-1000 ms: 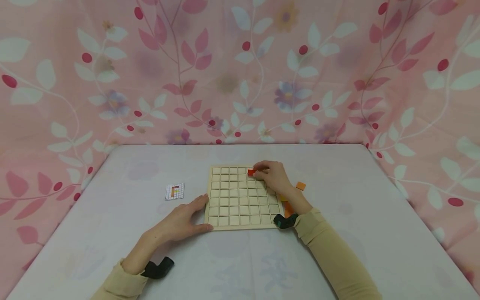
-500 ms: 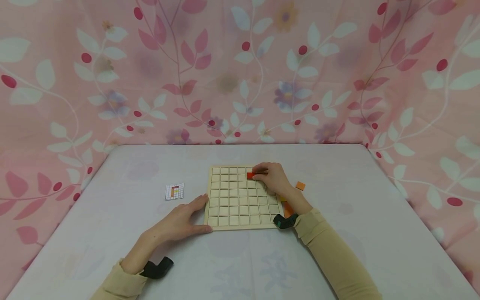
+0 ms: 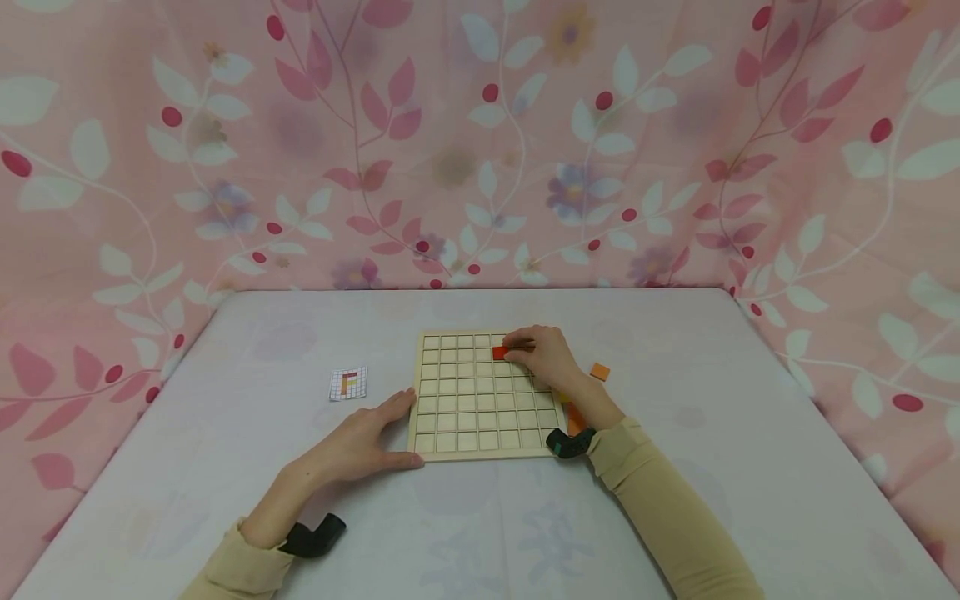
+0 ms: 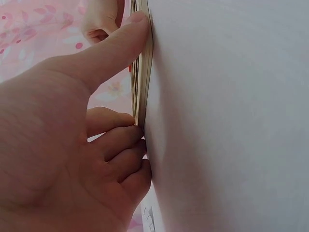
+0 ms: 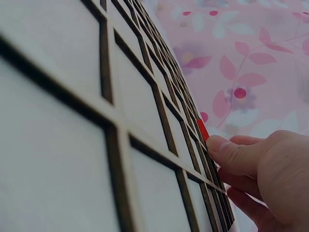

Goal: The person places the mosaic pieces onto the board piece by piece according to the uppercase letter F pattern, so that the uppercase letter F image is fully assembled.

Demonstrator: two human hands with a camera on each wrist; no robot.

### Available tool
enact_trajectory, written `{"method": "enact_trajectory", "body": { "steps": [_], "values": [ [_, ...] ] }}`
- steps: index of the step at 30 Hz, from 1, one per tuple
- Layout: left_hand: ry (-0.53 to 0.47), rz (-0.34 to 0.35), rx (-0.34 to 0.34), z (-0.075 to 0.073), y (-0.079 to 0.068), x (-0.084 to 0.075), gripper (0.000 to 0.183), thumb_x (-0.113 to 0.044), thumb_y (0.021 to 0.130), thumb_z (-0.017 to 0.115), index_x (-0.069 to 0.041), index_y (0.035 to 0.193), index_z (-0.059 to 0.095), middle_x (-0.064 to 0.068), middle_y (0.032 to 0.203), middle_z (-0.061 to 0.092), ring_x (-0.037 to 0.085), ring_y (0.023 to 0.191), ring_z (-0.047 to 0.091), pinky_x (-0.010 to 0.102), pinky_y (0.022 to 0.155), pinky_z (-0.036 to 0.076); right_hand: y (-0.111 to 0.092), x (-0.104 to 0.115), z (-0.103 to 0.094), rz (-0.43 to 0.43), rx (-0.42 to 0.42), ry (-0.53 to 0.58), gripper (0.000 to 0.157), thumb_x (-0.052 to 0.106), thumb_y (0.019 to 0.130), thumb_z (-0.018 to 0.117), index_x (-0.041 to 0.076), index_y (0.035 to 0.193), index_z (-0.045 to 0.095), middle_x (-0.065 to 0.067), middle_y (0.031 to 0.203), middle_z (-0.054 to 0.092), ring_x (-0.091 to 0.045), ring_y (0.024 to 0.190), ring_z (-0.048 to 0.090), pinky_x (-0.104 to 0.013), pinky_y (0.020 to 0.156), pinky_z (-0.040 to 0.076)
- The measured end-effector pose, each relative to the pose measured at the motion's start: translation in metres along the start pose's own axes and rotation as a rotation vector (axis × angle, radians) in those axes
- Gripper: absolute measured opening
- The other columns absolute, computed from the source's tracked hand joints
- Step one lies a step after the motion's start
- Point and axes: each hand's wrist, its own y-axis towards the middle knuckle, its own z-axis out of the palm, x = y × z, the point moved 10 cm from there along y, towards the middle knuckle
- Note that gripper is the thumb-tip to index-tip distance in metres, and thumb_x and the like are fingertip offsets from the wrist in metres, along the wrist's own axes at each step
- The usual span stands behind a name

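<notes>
A wooden grid board [image 3: 457, 417] lies on the table. At its far side my right hand [image 3: 549, 357] pinches a small red tile [image 3: 499, 353] between thumb and fingers, low over a square in the second row from the back. In the right wrist view the red tile [image 5: 202, 129] shows at the thumb tip, right at the grid's surface. My left hand [image 3: 352, 446] rests against the board's left edge, its thumb at the near corner. The left wrist view shows the thumb [image 4: 116, 50] extended to the board's edge, with the other fingers bent beside it.
A small printed card [image 3: 348, 383] with a coloured grid pattern lies left of the board. An orange tile [image 3: 600, 372] lies to the right. More orange tiles [image 3: 576, 419] and a yellow piece [image 3: 566, 398] show partly under my right wrist. A floral curtain [image 3: 480, 150] hangs behind the table.
My right hand has moved slightly toward me with the red tile, from the backmost row down to the second row. My left hand stays at the board's edge.
</notes>
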Motion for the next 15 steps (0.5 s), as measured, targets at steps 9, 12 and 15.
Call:
{"method": "enact_trajectory", "body": {
  "steps": [9,12,15],
  "values": [
    [0.007,-0.001,0.011,0.0006,-0.0008,0.0008,0.100,-0.057,0.080,0.078,-0.010,0.156,0.034,0.011,0.161,0.035,0.031,0.147,0.035,0.052,0.116,0.034,-0.0008,0.0013,-0.0014,-0.018,-0.007,-0.012,0.024,0.014,0.088,0.078,0.007,0.110,0.076,-0.009,0.107,0.075,-0.026,0.102,0.069,-0.039,0.089,0.056],
    [0.009,0.004,0.016,0.0001,-0.0010,0.0006,0.098,-0.055,0.081,0.078,-0.010,0.156,0.034,0.010,0.161,0.035,0.031,0.147,0.034,0.052,0.116,0.033,-0.0016,0.0010,-0.0015,-0.008,-0.003,0.003,0.024,0.013,0.088,0.077,0.006,0.111,0.076,-0.009,0.108,0.074,-0.026,0.102,0.069,-0.039,0.090,0.056],
    [0.007,0.003,0.021,0.0002,-0.0008,0.0011,0.098,-0.055,0.081,0.078,-0.010,0.156,0.034,0.010,0.161,0.034,0.030,0.148,0.034,0.052,0.116,0.033,-0.0022,-0.0002,-0.0014,0.011,0.004,0.016,0.024,0.013,0.089,0.077,0.007,0.112,0.075,-0.008,0.110,0.074,-0.025,0.103,0.068,-0.039,0.091,0.055]
  ]
}}
